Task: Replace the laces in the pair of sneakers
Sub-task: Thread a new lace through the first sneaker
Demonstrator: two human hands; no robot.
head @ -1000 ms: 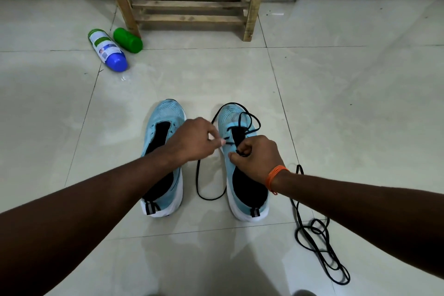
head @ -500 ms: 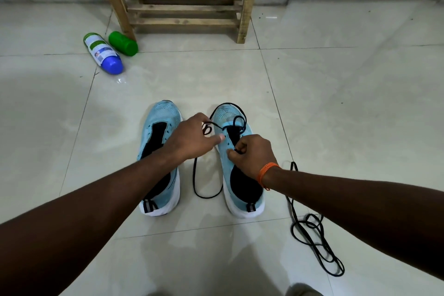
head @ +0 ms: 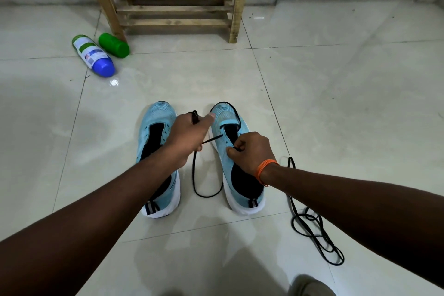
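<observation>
Two light blue sneakers stand side by side on the floor, toes pointing away from me. The left sneaker (head: 156, 127) has no lace in it. A black lace (head: 199, 190) runs through the right sneaker (head: 225, 125) and loops on the floor between the two. My left hand (head: 187, 137) grips that lace, pulled out to the left of the right sneaker. My right hand (head: 252, 151) pinches the lace at the sneaker's eyelets. A second black lace (head: 314, 230) lies tangled on the floor to the right.
A blue-capped bottle (head: 93, 57) and a green bottle (head: 114, 45) lie on the tiled floor at the back left. A wooden stool frame (head: 177, 7) stands against the back wall. Pale tiles stretch to the right.
My left hand has drawn the lace further to the left and away from the right sneaker, and the lace loops over the toe have tightened. My right hand stays at the eyelets.
</observation>
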